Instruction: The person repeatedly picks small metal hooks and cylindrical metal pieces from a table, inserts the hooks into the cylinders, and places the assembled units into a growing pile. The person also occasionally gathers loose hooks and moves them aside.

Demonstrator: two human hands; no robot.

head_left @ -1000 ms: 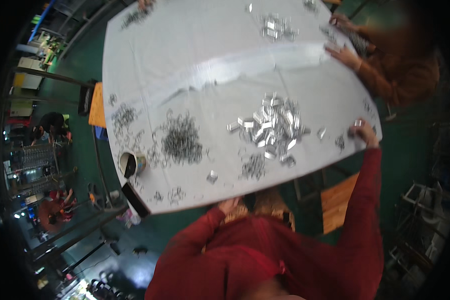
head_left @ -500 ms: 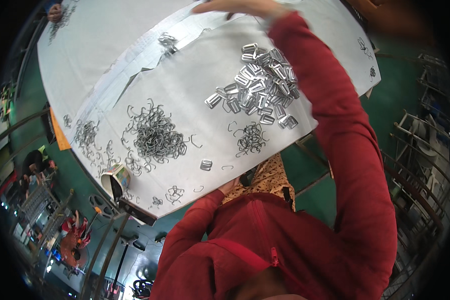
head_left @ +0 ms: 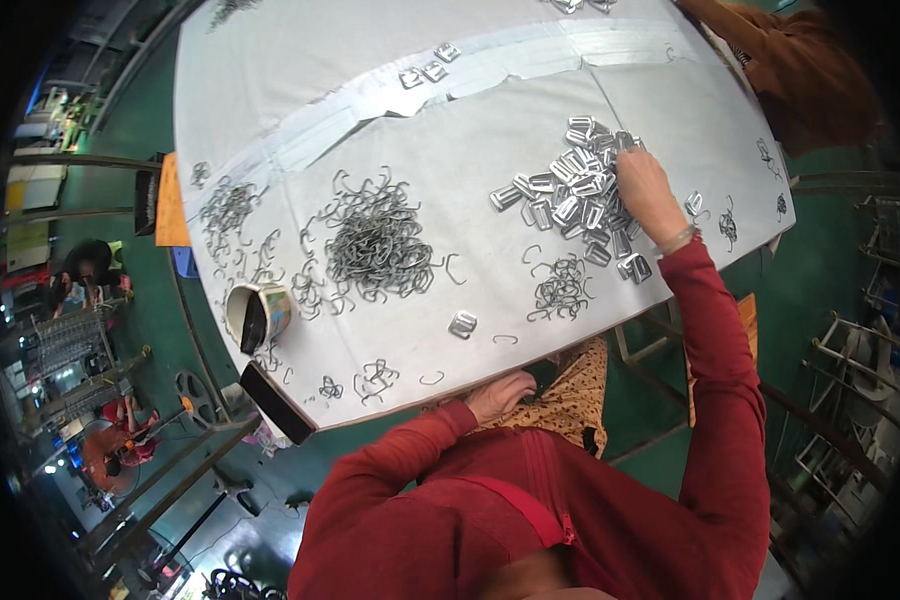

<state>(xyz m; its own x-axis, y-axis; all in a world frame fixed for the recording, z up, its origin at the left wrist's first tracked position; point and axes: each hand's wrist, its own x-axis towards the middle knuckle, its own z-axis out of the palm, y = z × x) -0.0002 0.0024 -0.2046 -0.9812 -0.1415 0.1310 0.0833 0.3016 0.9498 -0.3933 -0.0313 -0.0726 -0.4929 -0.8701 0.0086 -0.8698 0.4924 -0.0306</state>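
My right hand (head_left: 646, 195) reaches into a heap of shiny metal buckles (head_left: 570, 190) on the white-covered table (head_left: 390, 110); its fingers rest among the buckles, and whether they grip one is hidden. My left hand (head_left: 500, 394) sits at the near table edge by my lap, fingers curled, with nothing visible in it. A large tangle of bent wire hooks (head_left: 370, 245) lies mid-table. A smaller wire cluster (head_left: 560, 290) and a single buckle (head_left: 462, 323) lie nearer me.
A small round tin (head_left: 257, 315) stands near the table's left edge, with a dark flat object (head_left: 275, 400) at the corner. More wire hooks (head_left: 225, 210) lie far left. Another person's orange sleeve (head_left: 790, 70) is at the far right. Green floor and metal racks surround the table.
The view has swung and come closer. My right hand came back from the far side of the table and now rests in the buckle heap.
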